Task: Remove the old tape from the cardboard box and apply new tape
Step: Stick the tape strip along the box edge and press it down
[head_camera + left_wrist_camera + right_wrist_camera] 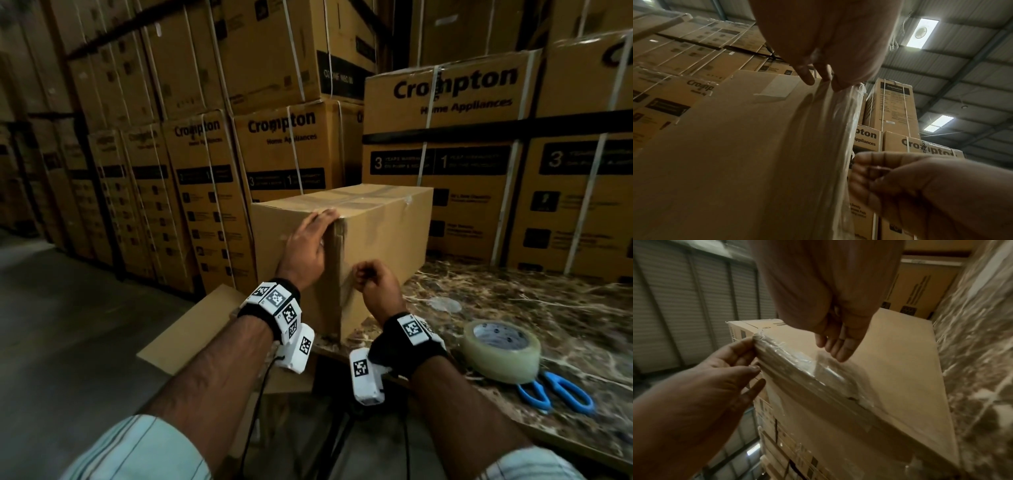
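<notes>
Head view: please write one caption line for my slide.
Left hand rests flat on the cardboard box while the right hand picks at old tape along its corner; tape roll and scissors lie nearby.

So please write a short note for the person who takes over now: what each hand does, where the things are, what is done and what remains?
Left hand: flat, fingers straight, steadying the plain brown cardboard box at its near vertical corner.
Right hand: curled at the old clear tape on that corner; a real pinch cannot be confirmed.
Box stands on the dark marble table; the clear tape roll and blue-handled scissors lie to its right.
Done: nothing visibly removed.
Left: peel the old tape, apply new.
</notes>
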Available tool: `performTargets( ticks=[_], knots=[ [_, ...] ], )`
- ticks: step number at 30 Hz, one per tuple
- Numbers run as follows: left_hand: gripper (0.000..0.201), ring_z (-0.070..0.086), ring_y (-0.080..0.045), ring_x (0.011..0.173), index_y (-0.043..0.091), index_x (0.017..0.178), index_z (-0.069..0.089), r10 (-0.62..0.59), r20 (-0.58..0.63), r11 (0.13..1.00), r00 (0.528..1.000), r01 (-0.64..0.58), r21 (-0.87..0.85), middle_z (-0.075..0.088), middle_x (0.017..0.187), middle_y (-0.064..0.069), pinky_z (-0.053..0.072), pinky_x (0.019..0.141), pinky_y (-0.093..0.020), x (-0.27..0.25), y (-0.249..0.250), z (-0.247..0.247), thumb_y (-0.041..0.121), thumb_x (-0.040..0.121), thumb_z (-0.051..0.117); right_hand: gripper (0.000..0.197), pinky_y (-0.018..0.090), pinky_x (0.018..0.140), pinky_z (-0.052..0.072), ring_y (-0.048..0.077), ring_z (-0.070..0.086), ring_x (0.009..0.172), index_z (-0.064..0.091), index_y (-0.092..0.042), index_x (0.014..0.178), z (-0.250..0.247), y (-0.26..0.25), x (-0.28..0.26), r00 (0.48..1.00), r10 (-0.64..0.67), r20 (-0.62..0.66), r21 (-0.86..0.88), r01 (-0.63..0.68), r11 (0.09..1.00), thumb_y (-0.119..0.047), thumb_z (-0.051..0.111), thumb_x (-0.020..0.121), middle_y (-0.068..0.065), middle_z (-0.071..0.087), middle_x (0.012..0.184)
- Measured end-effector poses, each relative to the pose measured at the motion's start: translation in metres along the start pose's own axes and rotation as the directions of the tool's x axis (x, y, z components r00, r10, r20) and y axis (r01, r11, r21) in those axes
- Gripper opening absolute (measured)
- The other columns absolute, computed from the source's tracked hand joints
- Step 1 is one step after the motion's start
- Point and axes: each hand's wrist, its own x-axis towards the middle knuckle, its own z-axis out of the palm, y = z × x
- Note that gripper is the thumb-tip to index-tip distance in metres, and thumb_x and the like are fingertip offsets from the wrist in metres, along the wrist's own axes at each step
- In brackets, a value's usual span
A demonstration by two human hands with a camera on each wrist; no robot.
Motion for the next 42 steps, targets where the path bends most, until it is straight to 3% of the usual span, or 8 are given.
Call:
performTargets(
  ticks=[5, 12, 16, 21, 25, 32, 37, 42],
  knots=[
    [0.064, 0.02, -0.022, 0.145, 0.024, 0.147, 0.034, -0.01, -0.036, 0.999, 0.999, 0.009, -0.034, 0.031, 0.155, -0.005, 0.014, 0.112, -0.035, -0.004, 0.002, 0.005, -0.007, 0.091, 0.04, 0.049, 0.023, 0.072, 0.051, 0.012, 0.055, 0.075, 0.054, -0.011, 0.088, 0.013, -0.019, -0.007, 0.997, -0.041, 0.066, 0.156, 0.03, 0.987, 0.026, 0.023, 0.078, 0.006, 0.057, 0.083],
    [0.065, 0.022, -0.023, 0.145, 0.024, 0.146, 0.035, -0.004, -0.032, 0.998, 0.999, 0.002, -0.059, 0.033, 0.154, -0.004, 0.022, 0.113, -0.041, -0.002, -0.001, 0.006, -0.009, 0.091, 0.04, 0.029, 0.047, 0.083, 0.054, 0.026, 0.064, 0.084, 0.059, -0.024, 0.077, -0.001, 0.035, -0.013, 0.984, 0.155, 0.084, -0.255, -0.129, 0.958, 0.0, 0.045, 0.073, 0.004, 0.068, 0.085],
    [0.065, 0.024, -0.025, 0.144, 0.025, 0.146, 0.035, -0.001, -0.041, 0.997, 0.999, -0.002, -0.071, 0.033, 0.153, -0.002, 0.035, 0.11, -0.053, -0.001, -0.006, 0.01, -0.008, 0.09, 0.041, 0.048, 0.038, 0.069, 0.05, 0.019, 0.053, 0.071, 0.052, -0.015, 0.079, 0.01, 0.007, -0.024, 0.999, 0.037, 0.012, 0.034, -0.038, 0.999, 0.025, 0.027, 0.073, 0.006, 0.055, 0.076],
    [0.066, 0.02, -0.023, 0.146, 0.024, 0.146, 0.034, -0.008, -0.048, 0.997, 0.999, 0.004, -0.079, 0.034, 0.153, -0.004, 0.018, 0.117, -0.041, -0.001, -0.007, 0.014, -0.009, 0.089, 0.041, 0.044, 0.055, 0.078, 0.054, 0.028, 0.059, 0.077, 0.054, -0.027, 0.079, 0.019, 0.038, -0.038, 0.99, 0.128, 0.066, -0.193, -0.113, 0.975, 0.011, 0.037, 0.069, 0.004, 0.062, 0.082],
    [0.066, 0.021, -0.021, 0.145, 0.023, 0.146, 0.035, -0.002, -0.064, 0.997, 0.998, -0.003, -0.074, 0.035, 0.153, -0.003, 0.012, 0.113, -0.032, -0.002, -0.006, 0.014, -0.009, 0.088, 0.041, 0.028, 0.047, 0.087, 0.053, 0.03, 0.065, 0.091, 0.056, -0.023, 0.079, 0.016, 0.029, -0.038, 0.983, 0.185, 0.015, -0.357, -0.167, 0.919, 0.005, 0.051, 0.075, 0.01, 0.069, 0.094],
    [0.067, 0.021, -0.022, 0.146, 0.022, 0.145, 0.036, 0.03, -0.063, 0.994, 0.998, -0.036, -0.101, 0.036, 0.152, 0.0, 0.021, 0.118, -0.044, 0.001, -0.011, 0.016, -0.011, 0.087, 0.04, 0.018, 0.033, 0.081, 0.044, 0.032, 0.06, 0.101, 0.061, -0.007, 0.1, 0.017, 0.023, -0.046, 0.978, 0.207, 0.026, -0.608, -0.149, 0.78, -0.018, 0.065, 0.086, 0.015, 0.067, 0.107],
    [0.066, 0.028, -0.025, 0.142, 0.02, 0.143, 0.04, 0.026, -0.067, 0.993, 0.997, -0.033, -0.114, 0.039, 0.15, -0.003, 0.034, 0.112, -0.051, 0.0, -0.011, 0.016, -0.013, 0.085, 0.039, 0.032, 0.029, 0.067, 0.041, 0.023, 0.057, 0.079, 0.06, -0.012, 0.086, 0.019, 0.022, -0.048, 0.981, 0.191, -0.044, -0.548, -0.183, 0.816, -0.038, 0.076, 0.077, 0.004, 0.064, 0.084],
    [0.066, 0.035, -0.026, 0.137, 0.022, 0.141, 0.042, 0.041, -0.083, 0.994, 0.996, -0.049, -0.096, 0.042, 0.147, -0.004, 0.041, 0.106, -0.053, 0.003, -0.012, 0.013, -0.013, 0.084, 0.042, 0.018, 0.036, 0.078, 0.046, 0.033, 0.061, 0.094, 0.061, -0.009, 0.089, 0.023, 0.03, -0.047, 0.971, 0.237, -0.042, -0.619, -0.211, 0.756, -0.025, 0.065, 0.084, 0.016, 0.068, 0.098]
  ],
)
